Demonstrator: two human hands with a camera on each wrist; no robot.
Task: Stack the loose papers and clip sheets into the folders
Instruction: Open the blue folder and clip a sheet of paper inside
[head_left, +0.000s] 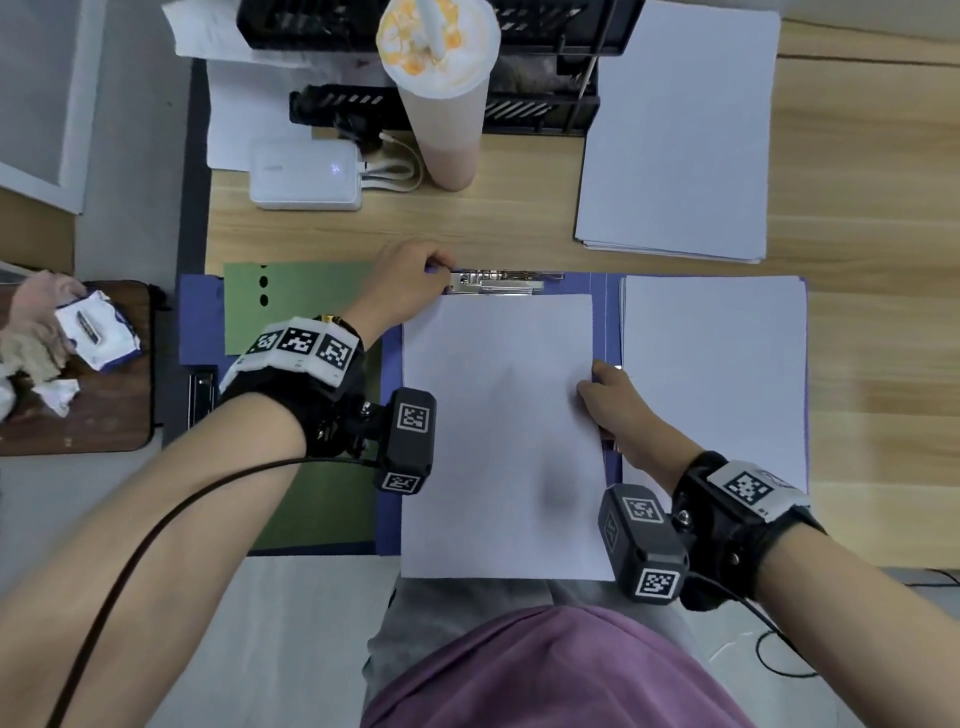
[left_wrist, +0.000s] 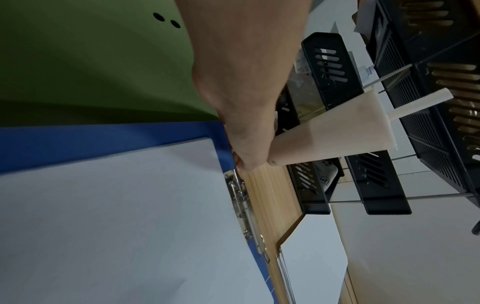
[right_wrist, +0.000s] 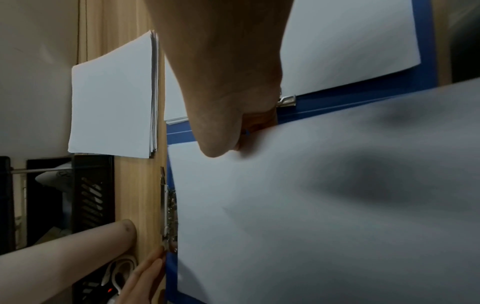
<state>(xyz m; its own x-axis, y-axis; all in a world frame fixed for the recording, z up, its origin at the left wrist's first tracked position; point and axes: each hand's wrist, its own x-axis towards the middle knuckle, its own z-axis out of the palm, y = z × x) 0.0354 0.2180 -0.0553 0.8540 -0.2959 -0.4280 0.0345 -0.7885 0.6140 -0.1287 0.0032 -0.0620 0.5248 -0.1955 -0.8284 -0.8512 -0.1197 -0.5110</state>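
An open blue folder (head_left: 607, 322) lies flat on the wooden desk, with a metal clip (head_left: 501, 282) at its top edge. A white sheet (head_left: 498, 441) lies on the folder, its top edge just below the clip. My left hand (head_left: 441, 267) is curled at the clip's left end and pinches it there; the left wrist view shows the left hand (left_wrist: 240, 162) at the folder's corner beside the clip (left_wrist: 241, 207). My right hand (head_left: 592, 382) pinches the sheet's right edge, thumb on top. In the right wrist view that thumb (right_wrist: 215, 150) presses on the sheet (right_wrist: 311, 226).
A green folder (head_left: 301, 312) overlaps the blue one on the left. One paper stack (head_left: 717, 374) covers the folder's right half, another (head_left: 680, 130) lies back right. A tall drink cup (head_left: 447, 104), white power bank (head_left: 306, 176) and black trays (head_left: 540, 109) stand behind.
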